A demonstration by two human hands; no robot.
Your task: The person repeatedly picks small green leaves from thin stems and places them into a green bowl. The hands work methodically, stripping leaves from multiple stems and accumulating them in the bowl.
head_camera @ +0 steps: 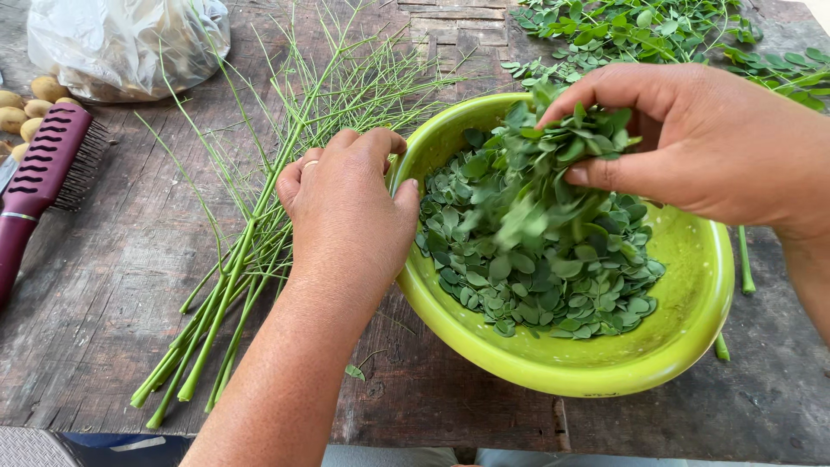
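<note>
Weathered, cracked wooden tabletop (104,285), grey-brown and rough-grained, filling the frame from edge to edge. Right of centre, a round lime-green plastic bowl (683,337), smooth and glossy, tilted slightly toward the lower edge of the frame. Inside it, a heap of small oval dark green leaflets (527,277), matte and loosely piled, covering most of the bottom and left wall.

Left hand (346,207) at the centre of the frame, fingers curled over the bowl's left rim, gripping it; a thin ring on one finger. Right hand (700,143) at the upper right, above the bowl, fingers and thumb pinched narrow around a loose bunch of leaflets (562,143), some blurred and dropping toward the heap below.

Left of the bowl, a fanned bundle of stripped stems (233,285), thin, pale green and bare, thick ends toward the lower left, wispy tips spreading toward the top centre. Along the top right edge, leafy sprigs (640,26) with leaflets on. At the left edge, a maroon hairbrush (47,169) with dark bristles and a ridged back. Upper left, a crumpled translucent plastic bag (125,39), and beside it several small tan oval fruits (30,108), smooth-skinned, kind not clear.
</note>
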